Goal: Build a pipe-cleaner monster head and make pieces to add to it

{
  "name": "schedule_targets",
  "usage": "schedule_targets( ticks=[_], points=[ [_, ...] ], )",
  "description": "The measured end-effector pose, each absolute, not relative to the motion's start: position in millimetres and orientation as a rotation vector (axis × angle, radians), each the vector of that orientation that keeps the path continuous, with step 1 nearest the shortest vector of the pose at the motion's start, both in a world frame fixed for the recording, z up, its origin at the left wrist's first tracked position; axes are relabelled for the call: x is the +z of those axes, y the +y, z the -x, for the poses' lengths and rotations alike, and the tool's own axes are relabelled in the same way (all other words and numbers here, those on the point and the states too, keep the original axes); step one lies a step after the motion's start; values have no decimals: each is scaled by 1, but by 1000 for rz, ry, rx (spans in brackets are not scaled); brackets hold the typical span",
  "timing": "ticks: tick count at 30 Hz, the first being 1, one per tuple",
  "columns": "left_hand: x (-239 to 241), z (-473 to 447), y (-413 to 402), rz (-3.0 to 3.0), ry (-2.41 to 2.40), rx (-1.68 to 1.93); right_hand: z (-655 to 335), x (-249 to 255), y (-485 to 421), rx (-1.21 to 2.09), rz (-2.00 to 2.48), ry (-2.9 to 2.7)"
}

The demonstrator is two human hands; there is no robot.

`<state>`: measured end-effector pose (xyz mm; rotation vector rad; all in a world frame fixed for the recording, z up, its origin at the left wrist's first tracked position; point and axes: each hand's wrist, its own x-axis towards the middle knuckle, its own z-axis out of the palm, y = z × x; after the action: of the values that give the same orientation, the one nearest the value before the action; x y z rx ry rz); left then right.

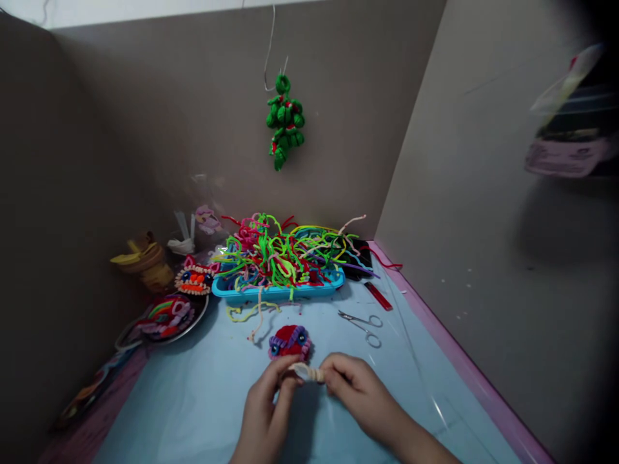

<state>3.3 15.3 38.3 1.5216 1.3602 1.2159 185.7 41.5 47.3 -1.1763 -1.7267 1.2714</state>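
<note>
My left hand (pixel 273 399) pinches the left end of a small white strip with cream fuzzy cord wound around it (pixel 312 374). At its right end, my right hand (pixel 355 390) grips the cord-wrapped part between thumb and fingers. Just beyond my fingers lies a round red fuzzy craft piece (pixel 290 341) with purple trim and two blue-black eyes, its near edge close behind the left fingertips. Small metal scissors (pixel 362 327) rest open on the table to the right of it.
A blue tray (pixel 280 294) heaped with colourful fuzzy cords (pixel 285 254) stands at the back. Finished-looking craft pieces (pixel 167 316) fill a metal dish at left. A red-handled object (pixel 378 296) lies near the scissors. A green ornament (pixel 285 119) hangs on the back wall.
</note>
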Motion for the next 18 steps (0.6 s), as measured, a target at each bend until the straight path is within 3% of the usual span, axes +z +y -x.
schedule_targets(
  ticks=[7,18],
  points=[
    [45,-6,19,-1638,1350,1176,-184,49,39,1182,1180,-1634],
    [36,-7,13,-1327,1244,1121,-181,43,39,1087,1193,-1602]
  ],
)
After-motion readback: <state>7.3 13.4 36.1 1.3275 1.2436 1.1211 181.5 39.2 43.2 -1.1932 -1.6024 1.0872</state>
